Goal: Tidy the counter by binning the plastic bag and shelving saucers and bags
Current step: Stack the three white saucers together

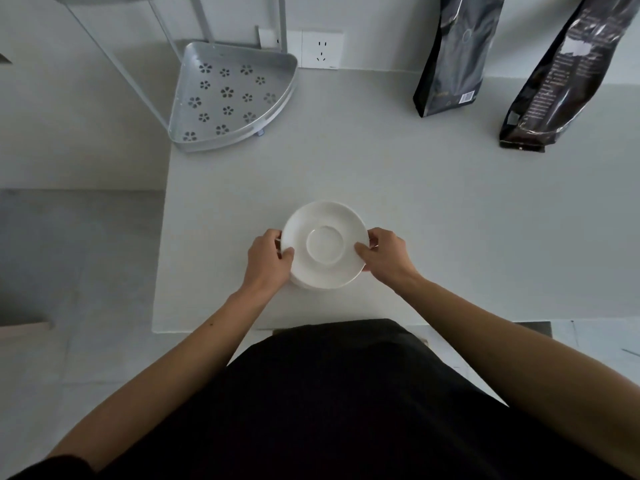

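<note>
A stack of white saucers (pixel 325 244) sits near the front of the white counter (pixel 450 209). My left hand (pixel 268 259) grips the stack's left rim, thumb on top. On the opposite rim my right hand (pixel 382 255) holds it the same way. Two tall dark bags stand at the back right: one (pixel 453 53) against the wall, the other (pixel 568 74) leaning to its right. A grey corner shelf rack (pixel 194 133) with a flower-punched tray stands at the counter's back left corner. No plastic bag or bin shows.
A wall socket (pixel 322 48) is behind the counter between the rack and the bags. The counter's left edge drops to a grey tiled floor (pixel 69 254). My dark-clothed body presses against the front edge.
</note>
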